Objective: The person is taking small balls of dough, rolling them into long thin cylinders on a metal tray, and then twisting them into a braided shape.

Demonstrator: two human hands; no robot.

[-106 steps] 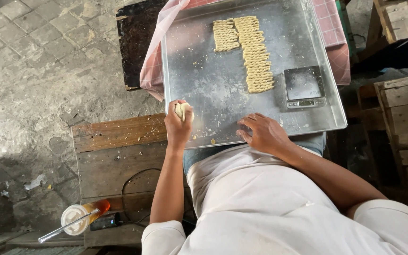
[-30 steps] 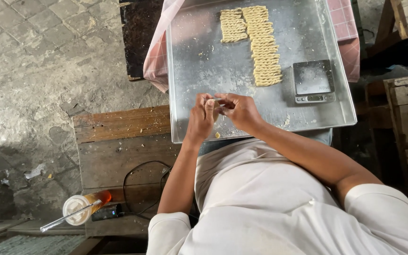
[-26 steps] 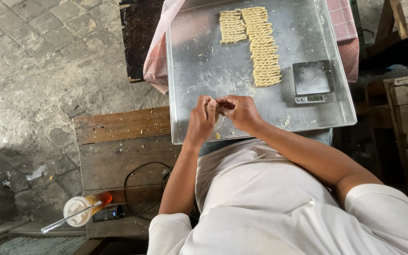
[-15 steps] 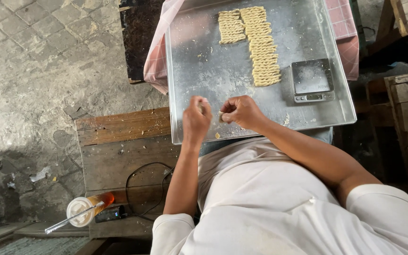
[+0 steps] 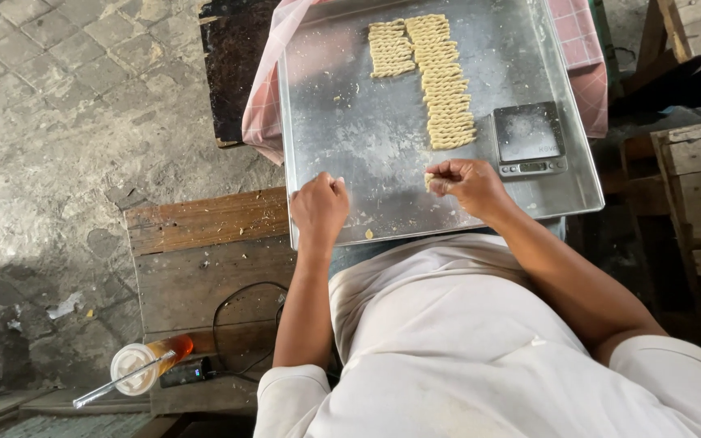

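The right hand (image 5: pixel 468 185) was pinched on a dough piece (image 5: pixel 429 179) above the metal tray (image 5: pixel 350 138). The left hand (image 5: pixel 320 207) was curled closed; whether anything was held could not be told.

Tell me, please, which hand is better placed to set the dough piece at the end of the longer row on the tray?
The right hand, probably. It pinches the small dough piece and sits just below the longer row of twisted dough. The left hand is closed on the metal tray, farther from that row.
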